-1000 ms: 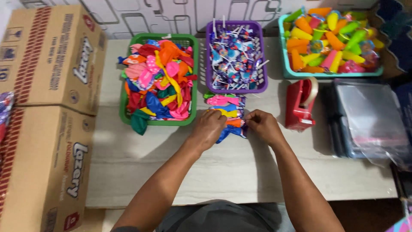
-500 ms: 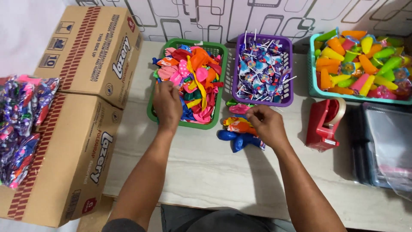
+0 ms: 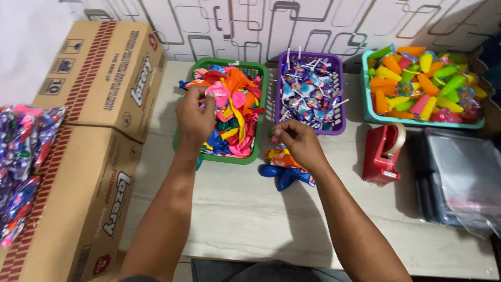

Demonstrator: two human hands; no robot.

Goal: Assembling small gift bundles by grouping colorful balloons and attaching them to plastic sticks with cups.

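Two cardboard boxes (image 3: 99, 78) stand stacked on the left of the pale bench (image 3: 250, 219), with shiny wrapped packets (image 3: 23, 156) lying on the lower one. Along the wall sit three baskets in a row: a green basket (image 3: 259, 78) heaped with uninflated balloons (image 3: 235, 112), a purple basket (image 3: 336, 70) full of lollipops (image 3: 308, 96), and a teal basket (image 3: 376, 117) holding orange, yellow and green cone-shaped toys (image 3: 422, 78). A red tape dispenser (image 3: 381, 154) stands just in front of the teal basket, and a stack of clear plastic bags (image 3: 464, 177) lies at the far right.

The left hand (image 3: 194, 115) is over the left side of the green basket, its grip pinched narrow on a pink balloon (image 3: 218, 94) at the top of the heap. The right hand (image 3: 297, 141) rests on the bench just in front of the purple basket, fingers curled onto a small pile of balloons (image 3: 284, 172), blue and orange among them, lying under and just below the palm. Whether that grip is closed on the pile cannot be told; the fingertips are hidden
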